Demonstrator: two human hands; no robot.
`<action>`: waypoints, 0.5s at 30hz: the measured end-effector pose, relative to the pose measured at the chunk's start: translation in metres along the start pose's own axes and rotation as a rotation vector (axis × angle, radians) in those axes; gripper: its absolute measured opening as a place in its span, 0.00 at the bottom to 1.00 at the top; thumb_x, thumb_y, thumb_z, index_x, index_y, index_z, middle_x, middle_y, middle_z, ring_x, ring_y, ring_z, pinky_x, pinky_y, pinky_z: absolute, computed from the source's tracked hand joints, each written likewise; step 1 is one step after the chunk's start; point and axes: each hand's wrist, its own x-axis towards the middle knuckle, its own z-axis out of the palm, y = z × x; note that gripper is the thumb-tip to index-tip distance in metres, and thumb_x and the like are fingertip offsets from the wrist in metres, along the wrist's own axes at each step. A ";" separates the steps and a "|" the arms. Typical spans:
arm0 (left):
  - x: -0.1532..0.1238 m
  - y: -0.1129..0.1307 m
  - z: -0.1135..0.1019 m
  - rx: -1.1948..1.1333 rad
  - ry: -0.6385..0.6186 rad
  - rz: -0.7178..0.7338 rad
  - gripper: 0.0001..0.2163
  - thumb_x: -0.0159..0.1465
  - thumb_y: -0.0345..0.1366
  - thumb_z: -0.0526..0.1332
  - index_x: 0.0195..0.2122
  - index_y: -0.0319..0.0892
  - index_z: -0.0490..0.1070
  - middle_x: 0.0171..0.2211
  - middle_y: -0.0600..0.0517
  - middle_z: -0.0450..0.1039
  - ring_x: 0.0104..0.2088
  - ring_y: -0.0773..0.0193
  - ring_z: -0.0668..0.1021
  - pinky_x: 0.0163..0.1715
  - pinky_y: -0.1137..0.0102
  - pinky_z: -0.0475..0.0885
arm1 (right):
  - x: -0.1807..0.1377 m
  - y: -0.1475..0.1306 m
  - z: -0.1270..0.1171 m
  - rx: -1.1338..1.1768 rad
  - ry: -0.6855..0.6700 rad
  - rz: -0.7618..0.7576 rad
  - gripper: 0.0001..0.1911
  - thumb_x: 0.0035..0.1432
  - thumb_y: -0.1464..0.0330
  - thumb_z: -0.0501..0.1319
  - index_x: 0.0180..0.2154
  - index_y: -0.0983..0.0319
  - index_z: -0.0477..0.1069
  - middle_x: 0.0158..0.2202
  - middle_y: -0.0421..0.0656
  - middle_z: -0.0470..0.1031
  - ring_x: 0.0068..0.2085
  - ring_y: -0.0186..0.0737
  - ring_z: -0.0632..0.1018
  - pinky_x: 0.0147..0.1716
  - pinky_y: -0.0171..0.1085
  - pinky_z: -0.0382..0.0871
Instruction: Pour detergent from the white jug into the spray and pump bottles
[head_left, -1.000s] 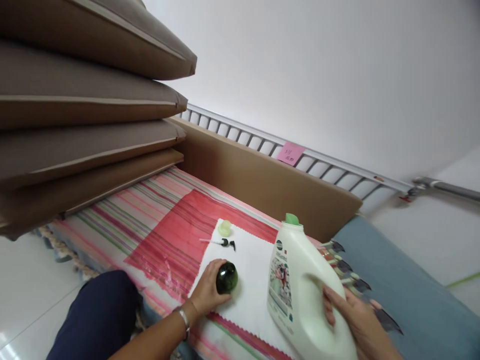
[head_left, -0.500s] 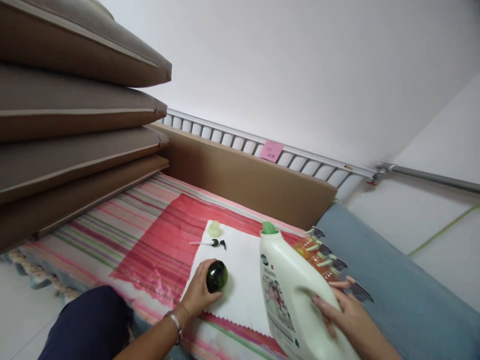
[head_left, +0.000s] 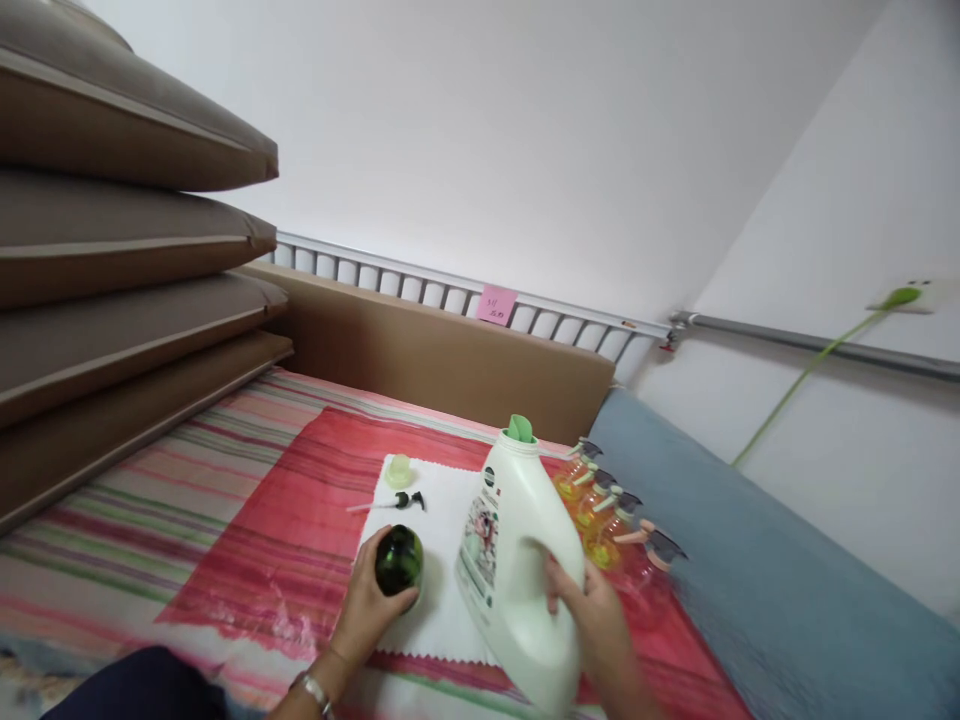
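Note:
My left hand (head_left: 367, 605) is wrapped round a small dark green bottle (head_left: 399, 561) that stands on a white cloth (head_left: 442, 560). My right hand (head_left: 592, 620) grips the handle of a large white detergent jug (head_left: 517, 560) with a green spout, tilted toward me over the cloth. Behind the green bottle lie a black pump head with its white tube (head_left: 394, 501) and a pale green cap (head_left: 399, 470).
The cloth lies on a red striped sheet (head_left: 300, 500) over a striped mat. Several orange spray bottles (head_left: 611, 515) lie to the right of the jug. Brown cushions (head_left: 120, 290) are stacked at left, a cardboard panel (head_left: 435, 360) stands behind, and a blue mattress (head_left: 787, 590) is at right.
The view has swung right, so everything sits further left in the frame. The jug is held more upright and closer to the green bottle. The spray bottles have come into sight.

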 end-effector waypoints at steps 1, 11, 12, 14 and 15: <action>0.002 0.005 -0.003 -0.017 0.027 -0.022 0.34 0.46 0.33 0.67 0.55 0.42 0.57 0.53 0.44 0.65 0.55 0.50 0.68 0.57 0.53 0.61 | 0.000 0.004 0.015 0.025 0.025 -0.014 0.20 0.48 0.52 0.63 0.31 0.61 0.64 0.17 0.33 0.65 0.21 0.34 0.66 0.23 0.33 0.60; 0.012 0.072 -0.046 -0.060 0.188 -0.101 0.43 0.38 0.44 0.72 0.55 0.43 0.57 0.51 0.42 0.66 0.50 0.43 0.72 0.50 0.46 0.67 | -0.008 0.041 0.135 0.157 -0.035 -0.146 0.17 0.57 0.56 0.56 0.40 0.63 0.64 0.29 0.40 0.72 0.32 0.40 0.72 0.32 0.36 0.66; 0.009 0.079 -0.046 -0.063 0.175 -0.093 0.43 0.38 0.45 0.72 0.55 0.44 0.56 0.52 0.42 0.66 0.50 0.43 0.72 0.50 0.46 0.67 | -0.009 0.047 0.137 0.162 -0.066 -0.164 0.18 0.56 0.56 0.57 0.41 0.63 0.64 0.31 0.41 0.73 0.33 0.41 0.72 0.34 0.36 0.67; 0.002 0.092 -0.042 -0.077 0.147 -0.071 0.42 0.38 0.46 0.72 0.55 0.44 0.58 0.52 0.43 0.67 0.50 0.43 0.73 0.49 0.47 0.68 | -0.011 0.056 0.136 0.167 -0.123 -0.198 0.19 0.55 0.55 0.58 0.42 0.63 0.66 0.32 0.42 0.73 0.34 0.42 0.73 0.35 0.37 0.67; -0.002 0.098 -0.039 -0.086 0.130 -0.056 0.41 0.38 0.47 0.72 0.54 0.45 0.59 0.51 0.43 0.68 0.50 0.43 0.73 0.50 0.48 0.68 | -0.011 0.059 0.134 0.167 -0.145 -0.211 0.19 0.55 0.55 0.58 0.41 0.63 0.67 0.32 0.42 0.74 0.35 0.42 0.73 0.35 0.37 0.67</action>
